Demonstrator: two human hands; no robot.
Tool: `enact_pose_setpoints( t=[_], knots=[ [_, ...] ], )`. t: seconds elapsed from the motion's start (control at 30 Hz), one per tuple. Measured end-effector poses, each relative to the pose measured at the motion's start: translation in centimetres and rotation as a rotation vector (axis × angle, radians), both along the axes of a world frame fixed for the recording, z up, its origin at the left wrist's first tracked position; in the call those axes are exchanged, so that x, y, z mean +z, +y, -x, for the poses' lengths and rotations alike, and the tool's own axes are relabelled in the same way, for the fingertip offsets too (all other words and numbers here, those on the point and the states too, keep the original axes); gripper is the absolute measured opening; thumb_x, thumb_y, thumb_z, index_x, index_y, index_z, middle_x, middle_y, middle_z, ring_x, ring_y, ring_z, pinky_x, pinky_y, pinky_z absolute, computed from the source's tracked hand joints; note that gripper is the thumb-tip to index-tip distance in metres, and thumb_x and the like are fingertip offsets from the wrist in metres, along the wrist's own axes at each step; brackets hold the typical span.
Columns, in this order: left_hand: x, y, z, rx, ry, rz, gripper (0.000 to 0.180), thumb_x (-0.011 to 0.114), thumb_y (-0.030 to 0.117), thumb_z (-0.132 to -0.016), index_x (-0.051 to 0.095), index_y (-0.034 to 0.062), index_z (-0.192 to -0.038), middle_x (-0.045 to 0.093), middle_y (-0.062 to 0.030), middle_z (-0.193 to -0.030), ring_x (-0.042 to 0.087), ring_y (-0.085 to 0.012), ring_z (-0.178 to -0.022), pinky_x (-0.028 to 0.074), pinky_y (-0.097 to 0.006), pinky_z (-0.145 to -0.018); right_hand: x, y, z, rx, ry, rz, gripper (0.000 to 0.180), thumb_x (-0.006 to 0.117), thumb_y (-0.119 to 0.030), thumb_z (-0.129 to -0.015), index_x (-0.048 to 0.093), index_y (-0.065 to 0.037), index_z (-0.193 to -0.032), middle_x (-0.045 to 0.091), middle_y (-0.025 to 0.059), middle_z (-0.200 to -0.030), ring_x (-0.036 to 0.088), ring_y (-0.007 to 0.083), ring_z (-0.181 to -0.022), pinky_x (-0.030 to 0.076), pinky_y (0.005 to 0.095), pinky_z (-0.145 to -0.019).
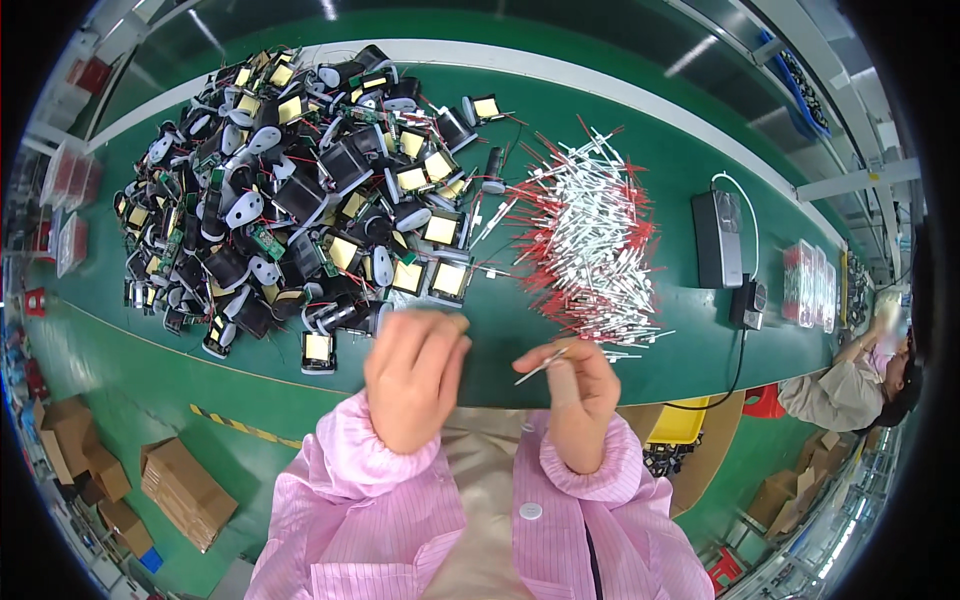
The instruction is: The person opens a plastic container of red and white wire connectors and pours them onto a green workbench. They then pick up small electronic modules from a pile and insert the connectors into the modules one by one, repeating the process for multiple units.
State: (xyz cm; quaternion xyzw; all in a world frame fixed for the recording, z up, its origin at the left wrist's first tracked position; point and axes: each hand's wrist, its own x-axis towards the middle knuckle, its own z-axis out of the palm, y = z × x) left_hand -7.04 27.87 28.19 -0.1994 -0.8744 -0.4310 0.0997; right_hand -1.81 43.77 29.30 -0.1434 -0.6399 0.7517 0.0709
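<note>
Green bench (560, 130): long work surface running from far left to right, with a white stripe along its far edge; everything listed below lies on it or is held just above its near edge.

Component heap (290, 190): large mound at the far left, made up of black coil-like parts with yellow taped faces, white oval plates and thin red leads, all tangled together. One loose unit (318, 352) sits apart at the near edge of the heap, just left of the left hand.

Lead pile (590, 240): loose spread of short white sleeves with red wire ends, right of centre, well within reach of the right hand.

Black box unit (718, 238): flat, dark, far right, with a white cable looping above it and a smaller black device just near of it.

Left hand (415, 375): raised over the near edge, fingers curled together and blurred; I cannot tell whether it holds anything.

Right hand (575, 385): thumb and forefinger pinching one thin pin.

Thin pin (540, 366): pale sliver held between the hands, tip pointing left and down. Judged very light, slender and easily bent, and likely to slip from a loose pinch; best taken at the thicker sleeve end, leaving the fine tip free.

Person at far right (850, 385): a co-worker at the bench end, arm raised.
</note>
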Motion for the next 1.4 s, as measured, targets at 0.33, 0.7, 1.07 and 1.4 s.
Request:
enact_pose_setpoints(
  t=[0.33,0.7,1.07,1.4],
  knots=[
    [0.1,1.4,2.2,0.140,0.075,0.415,0.026,0.070,-0.003,-0.065,0.065,0.0022,-0.090,0.051,-0.0100,-0.098,0.046,-0.0306,-0.094,0.039,-0.040,-0.080,0.5,2.7,0.2,-0.047,0.005,-0.056,0.010,0.046,0.003,-0.092,0.054,0.002,-0.096,0.058,0.0091,-0.085,0.055,0.0146,-0.071,0.045,0.0287,-0.070],
    [2.1,1.9,0.4,-0.178,-0.571,-0.768,0.013,0.058,-0.003,-0.086,0.056,-0.0043,-0.099,0.059,-0.0132,-0.103,0.055,-0.0165,-0.092,0.043,-0.029,-0.084,2.9,2.4,1.8,0.247,0.095,0.093,0.014,0.052,0.009,-0.086,0.059,0.004,-0.097,0.055,0.0113,-0.082,0.061,0.0205,-0.073,0.051,0.0318,-0.067],
    [0.2,1.9,0.6,-0.255,-0.913,-1.494,0.031,0.055,0.028,-0.097,0.052,-0.0006,-0.109,0.054,-0.0076,-0.104,0.053,-0.0147,-0.096,0.045,-0.033,-0.088,2.4,2.3,1.3,0.111,0.176,0.015,0.022,0.062,0.014,-0.076,0.062,0.001,-0.094,0.061,0.0153,-0.088,0.065,0.0215,-0.073,0.056,0.0309,-0.068],
    [1.7,-1.6,2.1,-0.435,-0.944,-1.146,0.010,0.059,0.003,-0.080,0.065,-0.0038,-0.085,0.059,-0.0169,-0.096,0.054,-0.0170,-0.059,0.043,-0.026,-0.056,3.3,3.7,2.0,0.371,0.192,0.248,0.019,0.069,0.013,-0.072,0.062,0.002,-0.085,0.061,0.0141,-0.084,0.065,0.0198,-0.070,0.053,0.0300,-0.063]
  ],
)
